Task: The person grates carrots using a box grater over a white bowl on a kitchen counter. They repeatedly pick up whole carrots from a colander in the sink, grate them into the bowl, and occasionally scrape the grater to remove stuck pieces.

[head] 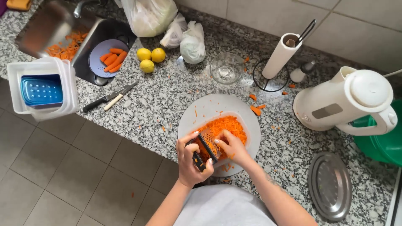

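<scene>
Mid-grating: left hand (189, 161) fingers wrapped round grater (206, 149), right hand (233, 147) fingers pinching carrot stub at 3 o'clock; next stroke needs fingertips clear of blades.

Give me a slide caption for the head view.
Left hand steadies a grater while right hand grates carrot.

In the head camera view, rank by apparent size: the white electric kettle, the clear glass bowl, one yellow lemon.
1. White electric kettle, clearly largest.
2. Clear glass bowl.
3. Yellow lemon, smallest.
All sit on the counter, so the order looks reliable.
</scene>
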